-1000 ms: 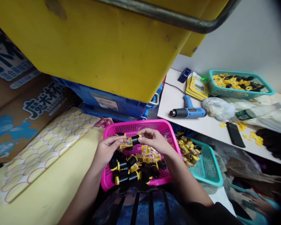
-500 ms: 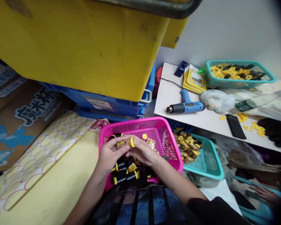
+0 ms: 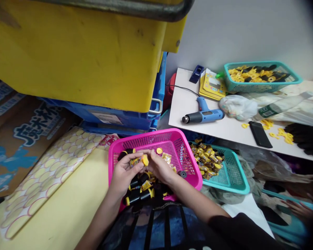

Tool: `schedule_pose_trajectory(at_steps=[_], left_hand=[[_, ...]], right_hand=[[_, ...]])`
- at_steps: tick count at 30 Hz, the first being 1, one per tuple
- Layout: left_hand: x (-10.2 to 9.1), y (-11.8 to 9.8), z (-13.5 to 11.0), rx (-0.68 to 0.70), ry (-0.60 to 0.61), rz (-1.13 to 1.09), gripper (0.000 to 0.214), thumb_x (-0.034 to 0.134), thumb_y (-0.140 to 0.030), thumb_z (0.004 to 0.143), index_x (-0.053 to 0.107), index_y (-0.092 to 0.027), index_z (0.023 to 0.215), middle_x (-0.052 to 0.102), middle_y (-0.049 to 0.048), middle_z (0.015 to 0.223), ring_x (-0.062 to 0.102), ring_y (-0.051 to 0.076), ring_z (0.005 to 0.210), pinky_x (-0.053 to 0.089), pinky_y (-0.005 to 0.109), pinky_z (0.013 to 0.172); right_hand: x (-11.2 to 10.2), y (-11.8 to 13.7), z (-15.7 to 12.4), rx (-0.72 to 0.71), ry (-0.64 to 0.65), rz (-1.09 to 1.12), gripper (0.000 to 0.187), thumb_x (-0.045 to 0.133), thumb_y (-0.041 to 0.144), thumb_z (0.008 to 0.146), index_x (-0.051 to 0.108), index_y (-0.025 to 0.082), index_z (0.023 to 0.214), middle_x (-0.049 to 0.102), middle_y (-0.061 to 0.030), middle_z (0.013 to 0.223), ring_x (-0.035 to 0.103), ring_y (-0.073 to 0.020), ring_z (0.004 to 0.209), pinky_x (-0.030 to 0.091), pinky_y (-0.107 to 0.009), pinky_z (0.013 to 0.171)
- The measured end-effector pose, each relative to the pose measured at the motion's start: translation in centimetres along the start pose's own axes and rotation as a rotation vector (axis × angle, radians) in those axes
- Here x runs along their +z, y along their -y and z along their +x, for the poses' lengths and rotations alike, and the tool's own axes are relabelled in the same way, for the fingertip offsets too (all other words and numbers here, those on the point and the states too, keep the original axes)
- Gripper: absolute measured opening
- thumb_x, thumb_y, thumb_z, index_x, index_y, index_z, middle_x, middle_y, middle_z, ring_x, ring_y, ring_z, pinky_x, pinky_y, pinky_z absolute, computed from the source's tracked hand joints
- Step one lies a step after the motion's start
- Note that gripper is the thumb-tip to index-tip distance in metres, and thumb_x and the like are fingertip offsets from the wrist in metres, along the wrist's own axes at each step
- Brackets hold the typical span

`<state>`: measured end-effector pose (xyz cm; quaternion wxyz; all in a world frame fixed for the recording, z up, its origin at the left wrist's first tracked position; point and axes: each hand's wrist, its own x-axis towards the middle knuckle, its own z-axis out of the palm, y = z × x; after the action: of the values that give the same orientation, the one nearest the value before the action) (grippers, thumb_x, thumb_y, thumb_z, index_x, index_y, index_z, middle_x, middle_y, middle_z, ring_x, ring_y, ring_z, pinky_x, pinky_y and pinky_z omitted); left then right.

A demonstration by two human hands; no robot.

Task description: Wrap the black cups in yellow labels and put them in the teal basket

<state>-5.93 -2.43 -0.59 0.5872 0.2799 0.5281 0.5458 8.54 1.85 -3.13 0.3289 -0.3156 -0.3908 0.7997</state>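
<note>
Over the pink basket (image 3: 156, 133), my left hand (image 3: 122, 172) is closed around a small tube (image 3: 135, 161) with a yellow printed wrapper and a yellow end. The tube lies tilted, its yellow end toward my right hand (image 3: 160, 168). That hand curls around the yellow end, thumb on the near side; its other fingertips are partly hidden. Below both hands, black tubes with yellow ends (image 3: 133, 200) lie in the basket. Yellow wrapper pieces (image 3: 167, 158), a round yellow cap (image 3: 159, 150) and a dark ring-shaped part (image 3: 182, 173) are also in it.
A teal basket (image 3: 240, 173) of wrapped pieces stands right. The white table (image 3: 179, 104) bears a blue heat gun (image 3: 205, 115), a phone (image 3: 260, 134), a bottle (image 3: 281, 106) and another teal basket (image 3: 263, 86). Stacked yellow (image 3: 80, 59) and blue crates (image 3: 109, 118) rise ahead. Someone's hand (image 3: 297, 208) shows at right.
The tube has turned slightly in my hands, its yellow end now facing more toward me. My right thumb has shifted off the end a little. The camera view has moved slightly right.
</note>
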Motion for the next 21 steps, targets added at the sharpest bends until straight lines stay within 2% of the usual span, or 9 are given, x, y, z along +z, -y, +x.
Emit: schedule_pose_trajectory(at_steps=[2,4,7,9,11,14,16,19,21], left_hand=[[0.3,0.0,0.0,-0.007,-0.001,-0.007,0.042,0.083,-0.036,0.064,0.069,-0.019,0.100,0.073,0.0066,0.101,0.070,0.019,0.087,0.058,0.028,0.073],[0.7,-0.1,-0.1,0.011,0.020,0.010,0.047,0.082,-0.036,0.067,0.065,-0.021,0.108,0.072,0.0071,0.106,0.070,0.020,0.092,0.058,0.028,0.076],[1.1,-0.4,-0.1,0.045,0.139,0.064,0.056,0.078,-0.041,0.071,0.060,-0.023,0.121,0.071,0.0092,0.112,0.070,0.022,0.096,0.057,0.029,0.079],[1.1,-0.6,0.0,0.038,0.207,0.085,0.061,0.074,-0.047,0.074,0.056,-0.022,0.127,0.072,0.0108,0.111,0.070,0.023,0.095,0.057,0.031,0.079],[0.6,-0.8,0.3,0.027,0.172,0.097,0.057,0.070,-0.049,0.077,0.056,-0.020,0.125,0.073,0.0114,0.107,0.071,0.022,0.094,0.057,0.032,0.079],[-0.4,-0.7,1.0,0.038,0.012,0.120,0.044,0.067,-0.045,0.080,0.061,-0.017,0.114,0.073,0.0104,0.104,0.070,0.019,0.090,0.057,0.029,0.076],[-0.7,-0.6,1.3,0.049,-0.024,0.134,0.040,0.068,-0.042,0.080,0.063,-0.017,0.110,0.074,0.0094,0.102,0.070,0.018,0.089,0.056,0.027,0.073],[-0.7,-0.7,1.4,0.073,0.038,0.169,0.035,0.069,-0.041,0.080,0.066,-0.018,0.106,0.075,0.0084,0.099,0.070,0.018,0.087,0.055,0.027,0.074],[-0.8,-0.8,1.2,0.086,0.072,0.198,0.033,0.069,-0.041,0.080,0.068,-0.018,0.104,0.075,0.0083,0.097,0.070,0.018,0.086,0.055,0.028,0.076]], right_hand=[[-0.2,0.6,-0.5,-0.128,-0.026,-0.180,0.059,0.041,0.068,0.089,0.057,0.023,0.123,0.062,-0.0096,0.115,0.061,-0.0211,0.097,0.051,-0.037,0.083],[-0.3,1.8,-1.3,-0.274,-0.034,-0.460,0.052,0.053,0.060,0.088,0.055,0.027,0.128,0.058,-0.0090,0.126,0.057,-0.0224,0.109,0.048,-0.040,0.093],[-0.9,4.6,-3.5,-0.439,-0.037,-0.849,0.042,0.069,0.046,0.081,0.061,0.029,0.119,0.063,-0.0063,0.117,0.058,-0.0238,0.110,0.045,-0.043,0.096],[-2.3,6.7,-5.8,-0.492,-0.194,-1.048,0.030,0.066,0.040,0.084,0.064,0.029,0.112,0.067,-0.0060,0.106,0.060,-0.0242,0.102,0.046,-0.044,0.092],[-4.3,8.4,-8.1,-0.457,-0.507,-1.293,0.027,0.060,0.036,0.087,0.065,0.026,0.112,0.066,-0.0098,0.105,0.059,-0.0267,0.099,0.046,-0.045,0.088],[-7.1,9.3,-9.6,-0.214,-0.815,-1.702,0.038,0.058,0.040,0.086,0.066,0.019,0.116,0.063,-0.0190,0.109,0.055,-0.0354,0.104,0.043,-0.054,0.089],[-7.6,8.3,-8.4,-0.072,-0.719,-1.817,0.041,0.059,0.043,0.086,0.068,0.014,0.113,0.063,-0.0216,0.111,0.055,-0.0365,0.105,0.043,-0.052,0.091],[-6.7,5.3,-4.2,0.130,-0.323,-1.780,0.031,0.052,0.036,0.093,0.071,0.016,0.107,0.068,-0.0154,0.107,0.061,-0.0268,0.100,0.046,-0.038,0.088],[-5.9,3.2,-1.4,0.252,-0.177,-1.796,0.024,0.056,0.030,0.090,0.072,0.016,0.100,0.070,-0.0149,0.102,0.063,-0.0263,0.097,0.047,-0.035,0.082]])
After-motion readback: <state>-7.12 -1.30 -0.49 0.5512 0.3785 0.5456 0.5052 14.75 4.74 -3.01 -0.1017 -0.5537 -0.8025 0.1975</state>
